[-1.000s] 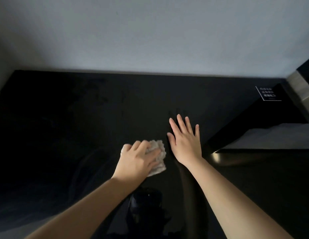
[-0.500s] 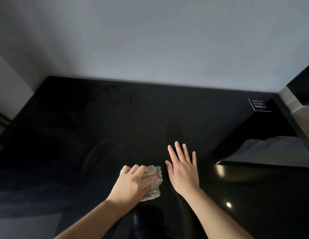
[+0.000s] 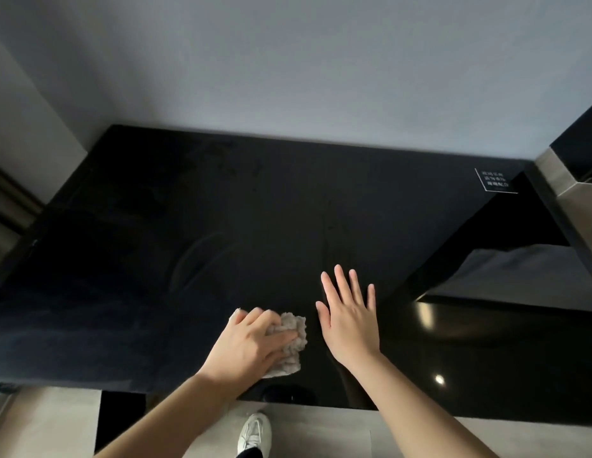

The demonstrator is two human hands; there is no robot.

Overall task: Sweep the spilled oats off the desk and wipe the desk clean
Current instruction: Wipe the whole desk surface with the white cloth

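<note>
Both hands nearer edge, left hand gripping cloth

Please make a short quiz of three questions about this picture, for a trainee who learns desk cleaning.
1. True or false: the right hand holds the cloth.
2. Which is the desk surface like? A) white and matte B) black and glossy C) bare wood
3. Fill in: the cloth lies near the ____ edge of the desk.

Key
1. False: the left hand presses the cloth; the right hand is open and flat beside it.
2. B
3. Front (nearest the person).
</note>
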